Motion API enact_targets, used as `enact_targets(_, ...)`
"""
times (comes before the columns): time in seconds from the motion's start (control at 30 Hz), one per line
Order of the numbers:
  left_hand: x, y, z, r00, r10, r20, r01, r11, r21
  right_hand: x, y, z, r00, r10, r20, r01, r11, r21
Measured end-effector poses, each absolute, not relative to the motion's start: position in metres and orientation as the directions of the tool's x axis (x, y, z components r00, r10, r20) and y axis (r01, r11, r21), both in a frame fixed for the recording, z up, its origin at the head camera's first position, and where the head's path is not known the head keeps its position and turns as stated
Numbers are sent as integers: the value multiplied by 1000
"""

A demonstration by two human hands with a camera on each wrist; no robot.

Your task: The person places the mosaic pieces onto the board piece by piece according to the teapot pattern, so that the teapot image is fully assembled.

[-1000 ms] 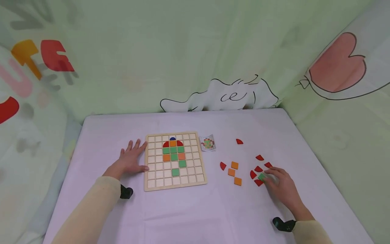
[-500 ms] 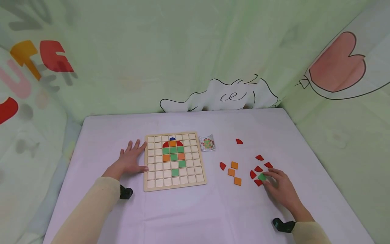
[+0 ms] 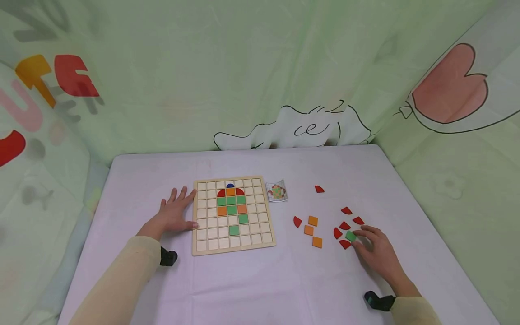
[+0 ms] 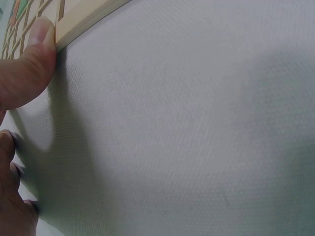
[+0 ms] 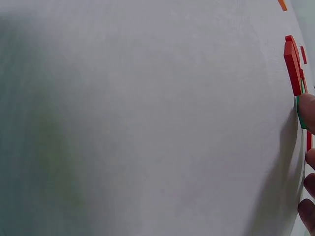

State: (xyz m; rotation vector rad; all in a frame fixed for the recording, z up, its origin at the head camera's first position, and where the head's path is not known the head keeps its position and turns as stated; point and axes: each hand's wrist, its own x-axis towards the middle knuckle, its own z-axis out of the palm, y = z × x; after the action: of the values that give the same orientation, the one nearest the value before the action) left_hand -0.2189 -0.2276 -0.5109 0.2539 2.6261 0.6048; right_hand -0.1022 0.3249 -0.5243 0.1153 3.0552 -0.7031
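Observation:
On the table lies a square wooden grid board with green, orange, red and blue pieces set in some cells. My left hand rests at its left edge, fingers spread, the thumb on the frame. To the right, my right hand pinches a green square tile between thumb and fingertip, low among the loose pieces. Around that tile lie several red quarter-circle pieces. The right wrist view shows only the fingertips at the tile's edge.
Loose orange squares and a red quarter-circle lie between board and right hand. Another red piece sits farther back. A small printed pattern card is beside the board's upper right edge. Fabric walls enclose the table.
The green tile has shifted slightly right with my right fingertips, and more of it shows. My left hand and the board have stayed put.

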Motion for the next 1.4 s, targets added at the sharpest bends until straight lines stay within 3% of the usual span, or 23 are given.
enact_targets(0.4,-219,-227,-511,-893,267,-362,82,889,451,-104,323,-527,-994,109,-12,103,891,-443)
enact_targets(0.63,-218,-228,-509,-895,270,-356,85,885,459,-108,313,-519,-995,84,50,51,887,-460)
enact_targets(1.4,-217,-226,-511,-898,260,-355,76,886,457,-168,183,-504,-981,-192,28,-174,804,-568)
